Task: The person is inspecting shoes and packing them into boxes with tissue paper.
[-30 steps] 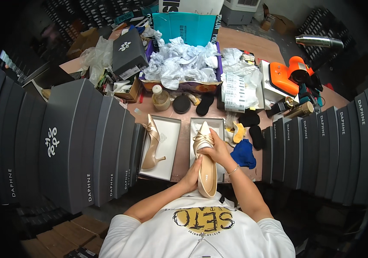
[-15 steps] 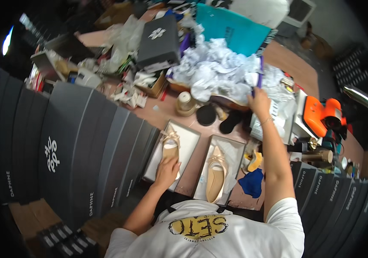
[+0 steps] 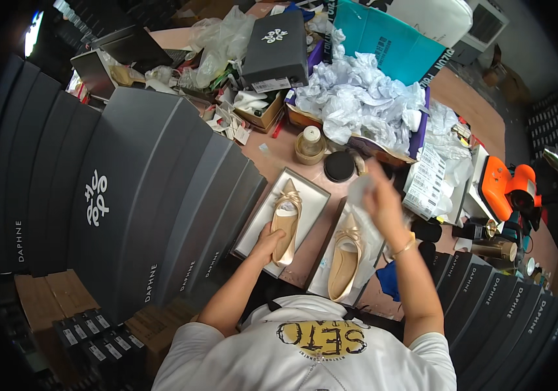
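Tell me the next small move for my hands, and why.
Perhaps bring the right hand, blurred and seemingly holding white tissue paper, toward the bow-trimmed pump in the left hand: that hand grips its side, leaving the opening exposed.

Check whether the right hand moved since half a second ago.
Yes: the right hand has pulled back from the box of crumpled paper, toward the right shoebox.

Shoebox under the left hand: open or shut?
Open: no lid covers the shoebox, and its white interior shows beside the shoe in the left hand.
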The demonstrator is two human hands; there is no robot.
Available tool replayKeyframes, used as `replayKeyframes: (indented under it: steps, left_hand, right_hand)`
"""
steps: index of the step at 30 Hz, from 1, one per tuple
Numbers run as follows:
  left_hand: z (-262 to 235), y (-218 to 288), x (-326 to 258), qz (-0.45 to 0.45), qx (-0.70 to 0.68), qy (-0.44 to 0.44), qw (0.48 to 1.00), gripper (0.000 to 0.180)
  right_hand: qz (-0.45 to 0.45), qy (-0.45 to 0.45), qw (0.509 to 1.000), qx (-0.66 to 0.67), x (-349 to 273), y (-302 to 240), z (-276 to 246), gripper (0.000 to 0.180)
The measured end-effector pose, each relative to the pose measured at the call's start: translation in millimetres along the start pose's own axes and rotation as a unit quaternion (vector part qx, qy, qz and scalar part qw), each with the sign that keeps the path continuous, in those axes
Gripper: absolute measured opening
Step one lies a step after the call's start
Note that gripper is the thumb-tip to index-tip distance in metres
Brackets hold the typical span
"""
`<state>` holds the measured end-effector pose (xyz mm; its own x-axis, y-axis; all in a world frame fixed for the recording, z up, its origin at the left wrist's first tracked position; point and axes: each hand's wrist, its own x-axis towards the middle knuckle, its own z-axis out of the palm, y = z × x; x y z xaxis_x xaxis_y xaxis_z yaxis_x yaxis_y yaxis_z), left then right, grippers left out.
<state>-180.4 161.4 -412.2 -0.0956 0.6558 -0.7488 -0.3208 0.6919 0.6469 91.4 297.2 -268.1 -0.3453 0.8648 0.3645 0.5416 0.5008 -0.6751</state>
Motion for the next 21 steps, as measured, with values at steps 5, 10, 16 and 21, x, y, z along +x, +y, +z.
replayKeyframes:
  steps: [5, 10, 16, 21]
  left_hand:
    - [31.2, 20.1, -80.0, 0.031, -0.024, -0.124, 0.991, 0.050]
    - [49.1, -12.2, -130.5, 0.010, -0.113, -0.125, 0.986, 0.055]
    - [48.3, -20.4, -151.2, -0.011, -0.089, -0.131, 0.987, 0.058]
    - [45.1, -29.2, -143.4, 0.023, -0.157, -0.106, 0.982, 0.045]
  right_hand:
    - [-0.084, -0.160, 0.975, -0.131, -52.8, -50.9, 74.5, 0.019]
    - [-0.111, -0.202, 0.938, -0.257, -68.3, -71.3, 97.4, 0.016]
    - [-0.044, -0.166, 0.957, -0.234, -106.3, -74.7, 108.2, 0.013]
    - [0.044, -0.082, 0.987, -0.130, -122.3, -92.4, 48.6, 0.017]
